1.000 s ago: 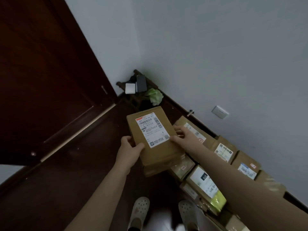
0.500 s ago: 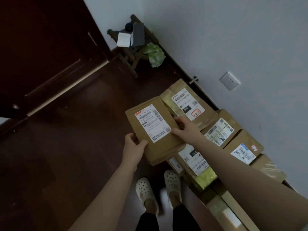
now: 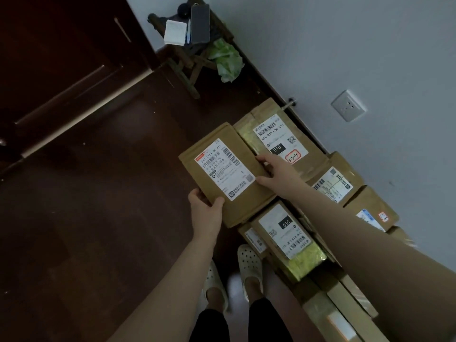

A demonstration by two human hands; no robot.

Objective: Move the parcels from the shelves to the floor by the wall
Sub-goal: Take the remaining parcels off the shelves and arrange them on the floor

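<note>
Now the flat brown cardboard parcel (image 3: pixel 227 174) is lower than a moment ago and closer to the boxes below. The view has tipped down too, so both white shoes (image 3: pixel 249 265) show fully.

The left hand (image 3: pixel 206 209) grips the near corner of the parcel, thumb on top. The right hand (image 3: pixel 276 172) pinches its right edge, with fingers and thumb on the top face. The parcel is tilted and has a big white label with black bar codes and a small red mark. It is above the dark wooden floor (image 3: pixel 111 218), just beside a brown box with a black "010" tag (image 3: pixel 281 141). I cannot tell if it rests on anything.

A row of brown labelled boxes (image 3: pixel 333 183) lies on the floor along the grey wall (image 3: pixel 345 58). Another box with a "010" tag and shiny yellow tape (image 3: pixel 286 238) sits nearer the shoes.

In the corner, a small dark wooden stool (image 3: pixel 187 67) carries a white paper (image 3: pixel 175 32) and a dark flat thing (image 3: pixel 200 23). A crumpled green bag (image 3: pixel 227 61) lies at its side.
</note>
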